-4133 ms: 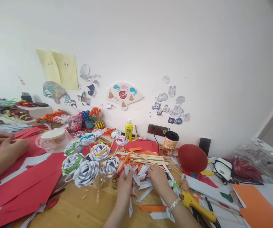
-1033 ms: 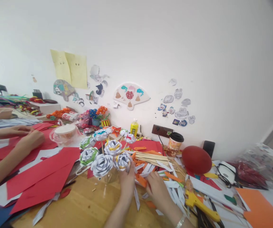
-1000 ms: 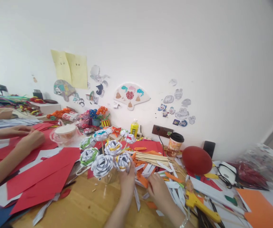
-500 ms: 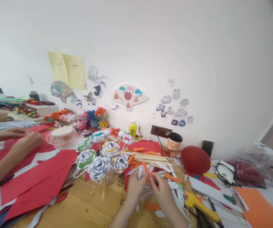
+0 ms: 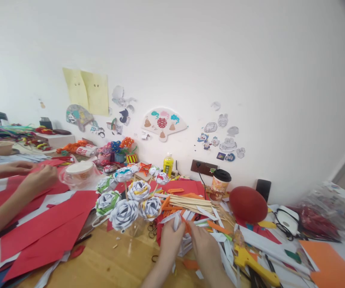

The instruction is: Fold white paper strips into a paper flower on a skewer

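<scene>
Close together over the paper pile, my left hand and my right hand are both closed on an orange paper strip, which shows between the fingertips. A white paper strip sticks up by my left fingers. Beneath and around the hands lie loose white and orange paper strips. Just beyond them is a bundle of thin wooden sticks. To the left stand several folded white paper flowers with coloured touches, on sticks in a clear container.
At far left, a co-worker's hands hold red paper above red sheets. On the right lie a yellow glue gun, a red balloon and orange paper. A lidded paper cup and a yellow bottle stand at the back.
My right hand has turned and drawn nearer my left, so less of the orange strip shows between them. The co-worker's hands have barely shifted.
</scene>
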{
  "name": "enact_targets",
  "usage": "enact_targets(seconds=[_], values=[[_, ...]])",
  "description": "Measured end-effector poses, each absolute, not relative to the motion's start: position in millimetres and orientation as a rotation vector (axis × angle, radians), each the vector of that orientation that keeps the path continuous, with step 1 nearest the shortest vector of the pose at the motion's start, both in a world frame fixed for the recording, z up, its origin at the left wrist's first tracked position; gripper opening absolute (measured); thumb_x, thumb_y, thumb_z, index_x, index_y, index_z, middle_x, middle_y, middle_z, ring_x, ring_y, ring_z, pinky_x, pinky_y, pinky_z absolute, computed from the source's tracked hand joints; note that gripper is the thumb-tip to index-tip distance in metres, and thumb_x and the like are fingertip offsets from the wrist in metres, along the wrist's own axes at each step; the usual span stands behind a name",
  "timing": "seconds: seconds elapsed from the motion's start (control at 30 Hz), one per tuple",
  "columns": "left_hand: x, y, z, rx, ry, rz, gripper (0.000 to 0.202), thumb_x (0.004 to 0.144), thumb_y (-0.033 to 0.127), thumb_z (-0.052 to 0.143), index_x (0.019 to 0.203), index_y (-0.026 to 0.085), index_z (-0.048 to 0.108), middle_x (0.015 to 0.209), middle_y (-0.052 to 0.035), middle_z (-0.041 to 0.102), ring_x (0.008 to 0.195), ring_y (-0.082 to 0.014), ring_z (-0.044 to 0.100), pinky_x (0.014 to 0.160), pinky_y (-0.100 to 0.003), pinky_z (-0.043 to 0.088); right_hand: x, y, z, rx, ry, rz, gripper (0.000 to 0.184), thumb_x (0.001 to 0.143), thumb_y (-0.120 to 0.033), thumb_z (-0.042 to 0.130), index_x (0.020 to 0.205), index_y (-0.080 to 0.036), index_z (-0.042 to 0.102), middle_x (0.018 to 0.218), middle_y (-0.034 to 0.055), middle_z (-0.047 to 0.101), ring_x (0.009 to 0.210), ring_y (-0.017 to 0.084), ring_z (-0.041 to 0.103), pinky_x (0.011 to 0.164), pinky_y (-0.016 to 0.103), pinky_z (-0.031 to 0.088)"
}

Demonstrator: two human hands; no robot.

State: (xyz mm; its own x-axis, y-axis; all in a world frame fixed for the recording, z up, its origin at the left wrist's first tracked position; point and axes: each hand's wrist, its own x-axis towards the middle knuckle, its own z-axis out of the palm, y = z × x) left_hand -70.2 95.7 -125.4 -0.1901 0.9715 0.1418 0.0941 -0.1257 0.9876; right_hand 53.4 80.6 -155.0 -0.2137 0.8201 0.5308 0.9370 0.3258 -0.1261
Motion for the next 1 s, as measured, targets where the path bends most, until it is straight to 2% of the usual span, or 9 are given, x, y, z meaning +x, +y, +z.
enact_targets(seconds=[0.13, 0.27, 0.4, 0.5, 0.6, 0.7, 0.8, 0.9, 1.0], values=[[-66.1, 94.4, -126.5, 1.237, 1.344, 1.401, 0.026, 0.065, 0.038, 0.053, 0.048, 0.019, 0.047, 0.042, 0.0024, 0.049, 0.045, -0.0141, 0.047, 0.048, -0.023, 0.037, 59.9, 81.1, -164.4, -1.419, -2.174, -0.506, 0.038, 0.083, -0.009, 0.040, 0.119, -0.019, 0.049, 0.080, 0.0083, 0.065, 0.071, 0.020, 0.060, 0.059, 0.027, 0.046], [-64.1, 93.5, -125.9, 1.211, 1.329, 1.376, 0.027, 0.063, 0.042, 0.055, 0.052, 0.018, 0.050, 0.046, 0.0007, 0.051, 0.049, -0.0157, 0.049, 0.049, -0.024, 0.038, 62.2, 74.6, -161.8, -1.355, -2.195, -0.462, 0.037, 0.086, -0.013, 0.036, 0.121, -0.015, 0.049, 0.077, 0.0094, 0.064, 0.069, 0.022, 0.060, 0.058, 0.030, 0.047], [-64.8, 93.1, -124.2, 1.181, 1.313, 1.380, 0.023, 0.059, 0.039, 0.056, 0.051, 0.019, 0.048, 0.047, 0.0016, 0.049, 0.049, -0.0153, 0.047, 0.048, -0.023, 0.037, 60.8, 67.5, -154.2, -1.303, -2.067, -0.066, 0.036, 0.088, -0.025, 0.035, 0.121, -0.021, 0.049, 0.089, 0.0088, 0.065, 0.080, 0.021, 0.060, 0.067, 0.030, 0.049], [-65.2, 93.2, -124.1, 1.181, 1.309, 1.379, 0.023, 0.059, 0.038, 0.054, 0.050, 0.018, 0.046, 0.046, 0.0037, 0.045, 0.047, -0.0132, 0.044, 0.048, -0.023, 0.036, 60.8, 68.3, -151.5, -1.244, -1.864, 0.373, 0.033, 0.087, -0.033, 0.037, 0.110, -0.021, 0.058, 0.099, 0.0082, 0.065, 0.090, 0.020, 0.060, 0.076, 0.029, 0.047], [-64.3, 92.8, -123.5, 1.179, 1.297, 1.367, 0.023, 0.059, 0.037, 0.054, 0.049, 0.019, 0.044, 0.044, 0.0050, 0.042, 0.045, -0.0121, 0.042, 0.046, -0.022, 0.034, 62.3, 73.4, -150.6, -1.205, -1.660, 0.742, 0.038, 0.078, -0.047, 0.049, 0.093, -0.016, 0.065, 0.087, 0.0087, 0.067, 0.078, 0.021, 0.061, 0.069, 0.028, 0.048], [-63.2, 92.5, -123.2, 1.182, 1.281, 1.364, 0.024, 0.060, 0.039, 0.054, 0.050, 0.018, 0.045, 0.044, 0.0046, 0.044, 0.046, -0.0131, 0.044, 0.047, -0.023, 0.035, 65.6, 79.2, -148.0, -1.151, -1.588, 0.870, 0.040, 0.071, -0.051, 0.055, 0.081, -0.014, 0.066, 0.077, 0.0070, 0.067, 0.070, 0.020, 0.060, 0.061, 0.027, 0.046], [-63.0, 93.4, -126.1, 1.184, 1.279, 1.360, 0.027, 0.062, 0.043, 0.054, 0.052, 0.018, 0.047, 0.043, 0.0039, 0.047, 0.045, -0.0143, 0.046, 0.047, -0.024, 0.037, 71.8, 89.3, -139.7, -1.200, -1.594, 0.770, 0.033, 0.072, -0.045, 0.055, 0.078, -0.015, 0.065, 0.071, 0.0049, 0.065, 0.064, 0.019, 0.058, 0.057, 0.026, 0.044], [-63.7, 94.9, -131.4, 1.204, 1.248, 1.365, 0.030, 0.065, 0.046, 0.053, 0.056, 0.018, 0.052, 0.039, 0.0033, 0.049, 0.043, -0.0159, 0.049, 0.051, -0.026, 0.040, 80.4, 110.2, -124.4, -1.359, -1.632, 0.486, 0.028, 0.078, -0.035, 0.047, 0.085, -0.015, 0.065, 0.071, 0.0050, 0.064, 0.063, 0.019, 0.057, 0.058, 0.026, 0.043], [-64.3, 95.9, -134.9, 1.216, 1.203, 1.386, 0.031, 0.067, 0.047, 0.052, 0.061, 0.017, 0.056, 0.038, 0.0025, 0.052, 0.045, -0.0177, 0.052, 0.057, -0.028, 0.043, 84.5, 138.9, -107.3, -1.544, -1.769, 0.118, 0.028, 0.080, -0.024, 0.041, 0.098, -0.014, 0.061, 0.088, 0.0093, 0.065, 0.078, 0.021, 0.058, 0.070, 0.030, 0.043]])
